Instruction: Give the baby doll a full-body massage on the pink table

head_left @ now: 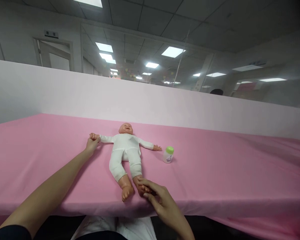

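The left hand (92,145) is closed around the doll's (126,150) outstretched wrist, and the right hand (156,196) pinches one foot at the doll's near end, so the step in hand looks like steadying or straightening it on the pink sheet (40,150). Any further move would call for a gentle, even grip. Beside the doll's other arm stands a small green-capped bottle (168,155), its contents unreadable.

Table (215,173) under pink cloth (52,150). On it: doll (126,150) supine, arms spread; small green-capped bottle (168,154) upright just beside its hand.
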`<state>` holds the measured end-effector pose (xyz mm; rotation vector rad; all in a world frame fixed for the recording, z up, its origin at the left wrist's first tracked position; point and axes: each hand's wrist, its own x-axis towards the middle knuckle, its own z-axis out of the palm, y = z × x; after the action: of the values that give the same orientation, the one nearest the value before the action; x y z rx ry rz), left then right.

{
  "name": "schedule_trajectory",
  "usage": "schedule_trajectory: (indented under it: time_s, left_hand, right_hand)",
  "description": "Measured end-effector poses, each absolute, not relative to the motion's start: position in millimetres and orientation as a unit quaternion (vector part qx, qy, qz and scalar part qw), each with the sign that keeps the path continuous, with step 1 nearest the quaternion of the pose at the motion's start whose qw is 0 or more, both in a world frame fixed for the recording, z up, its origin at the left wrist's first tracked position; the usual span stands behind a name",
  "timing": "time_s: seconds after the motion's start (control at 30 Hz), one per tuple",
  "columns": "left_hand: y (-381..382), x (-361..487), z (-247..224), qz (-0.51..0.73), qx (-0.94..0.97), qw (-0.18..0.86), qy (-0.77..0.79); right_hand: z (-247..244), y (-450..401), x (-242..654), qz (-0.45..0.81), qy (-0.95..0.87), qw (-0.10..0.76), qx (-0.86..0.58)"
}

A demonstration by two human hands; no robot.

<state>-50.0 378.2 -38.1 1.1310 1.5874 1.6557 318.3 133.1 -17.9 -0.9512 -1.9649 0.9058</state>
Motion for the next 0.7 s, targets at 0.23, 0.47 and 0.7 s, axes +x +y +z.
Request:
schedule_trajectory:
  time_s: [0.23, 0.47, 0.7]
  left_hand:
    - [340, -7, -29, 0.484, 0.765, 0.073, 0.419]
    - [339, -3, -34, 0.467, 0.753, 0.048, 0.462]
    - [374, -36, -41, 0.618, 0.414, 0.221, 0.631]
  right_hand:
    - [3, 169, 270, 0.333, -0.765, 0.438, -0.335]
    - [-7, 188, 245, 0.359, -0.741, 0.474, -0.312]
    - [-22, 145, 327, 0.415, -0.732, 0.407, -0.354]
